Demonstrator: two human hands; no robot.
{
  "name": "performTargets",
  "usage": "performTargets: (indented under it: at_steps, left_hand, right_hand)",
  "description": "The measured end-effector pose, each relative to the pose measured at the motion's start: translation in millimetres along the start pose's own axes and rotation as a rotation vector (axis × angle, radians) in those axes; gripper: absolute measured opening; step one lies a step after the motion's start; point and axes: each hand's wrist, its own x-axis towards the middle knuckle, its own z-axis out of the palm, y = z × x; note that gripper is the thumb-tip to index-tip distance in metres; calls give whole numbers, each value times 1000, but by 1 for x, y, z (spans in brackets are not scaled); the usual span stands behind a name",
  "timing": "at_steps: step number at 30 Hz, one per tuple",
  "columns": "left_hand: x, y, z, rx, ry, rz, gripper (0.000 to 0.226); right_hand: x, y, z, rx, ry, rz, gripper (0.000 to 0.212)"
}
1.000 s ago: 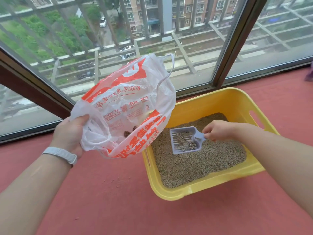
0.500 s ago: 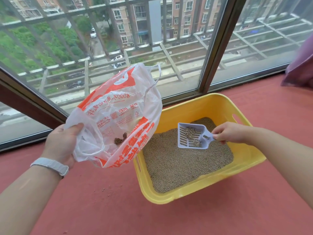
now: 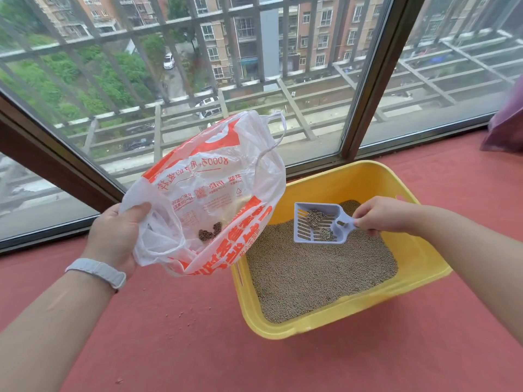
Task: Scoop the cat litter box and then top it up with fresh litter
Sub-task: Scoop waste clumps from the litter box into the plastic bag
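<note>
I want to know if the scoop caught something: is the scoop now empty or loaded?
Loaded: two clumps of litter lie on the slotted scoop, which the right hand holds above the litter.

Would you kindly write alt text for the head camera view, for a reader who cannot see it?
The right hand holds a pale blue slotted scoop carrying litter clumps above a yellow litter box, while the left hand grips an open white and orange plastic bag beside it. Both sit on a red floor by a barred window.
</note>
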Motion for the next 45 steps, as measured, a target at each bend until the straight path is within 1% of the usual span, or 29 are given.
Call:
performTargets:
  at_steps: [6, 10, 12, 14, 16, 18, 21, 23, 26, 29, 31, 33, 35, 37, 38, 40, 42, 45]
  left_hand:
    - [-2, 0, 0, 6, -6, 6, 4]
    - [-1, 2, -2, -1, -3, -1, 25]
    - [-2, 3, -2, -17, 6, 0, 30]
    - [-3, 4, -2, -30, 8, 4, 27]
    - [-5, 3, -2, -37, -2, -3, 19]
    - [-7, 4, -2, -40, -4, -16, 8]
    - [-10, 6, -3, -37, 3, -21, 1]
    - [-12, 7, -4, -32, 3, -21, 4]
    - [-15, 7, -6, -34, -1, -36, 14]
    - [-15, 7, -9, -27, 4, -34, 3]
    - [-14, 6, -11, -19, 7, -37, 2]
    - [-13, 4, -13, -13, 3, -45, 9]
    - [-12, 2, -13, -8, -6, -50, 10]
    - [-10, 1, -13, 12, -8, -48, 3]
    - [-9, 0, -13, 20, -2, -45, 3]
    - [-6, -3, -13, 25, 6, -45, 6]
    - [-3, -5, -14, 29, 14, -50, 9]
    - [2, -9, -15, 27, 33, -64, 12]
  right_hand:
    - [1, -3, -5, 56, 88, -25, 19]
    - [-3, -11, -17, 120, 135, -110, 17]
    - [-11, -24, -28, 118, 139, -162, 18]
    - [-21, -43, -43, 119, 112, -210, 21]
    - [-33, -64, -57, 120, 88, -248, 24]
    - [-42, -87, -65, 110, 106, -277, 26]
    - [-46, -122, -60, 49, 166, -312, 25]
    - [-45, -143, -49, -28, 189, -325, 19]
    - [-38, -167, -29, -207, 247, -355, 13]
    - [-32, -183, -7, -356, 305, -401, 18]
    - [-26, -187, 9, -424, 365, -427, 14]
    - [-18, -189, 23, -487, 445, -462, 7]
    - [-11, -188, 35, -545, 524, -499, 8]
    - [-5, -187, 42, -617, 592, -552, 15]
    - [-4, -185, 44, -652, 620, -566, 17]
    - [-1, -180, 47, -692, 696, -620, 15]
    - [3, -175, 47, -728, 757, -646, 9]
    - [4, -171, 45, -726, 786, -670, 9]
